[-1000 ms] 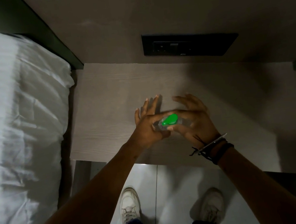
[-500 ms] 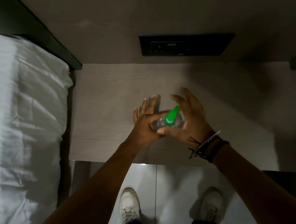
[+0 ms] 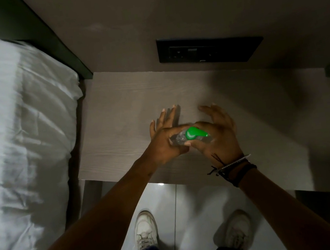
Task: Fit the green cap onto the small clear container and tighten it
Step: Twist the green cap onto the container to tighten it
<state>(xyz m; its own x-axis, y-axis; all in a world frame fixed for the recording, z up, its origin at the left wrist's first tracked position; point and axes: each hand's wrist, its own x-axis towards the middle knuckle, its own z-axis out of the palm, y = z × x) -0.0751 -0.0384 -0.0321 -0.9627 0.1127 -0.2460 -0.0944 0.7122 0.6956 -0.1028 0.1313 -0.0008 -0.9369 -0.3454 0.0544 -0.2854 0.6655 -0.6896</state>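
Head view, two hands [image 3: 193,140], one green cap [image 3: 195,132], one container [image 3: 177,139]

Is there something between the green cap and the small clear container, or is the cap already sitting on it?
Nothing visible stands between them. The green cap already sits on the small clear container, held above the bedside table. The left hand holds the container and the right hand has its grip at the cap.
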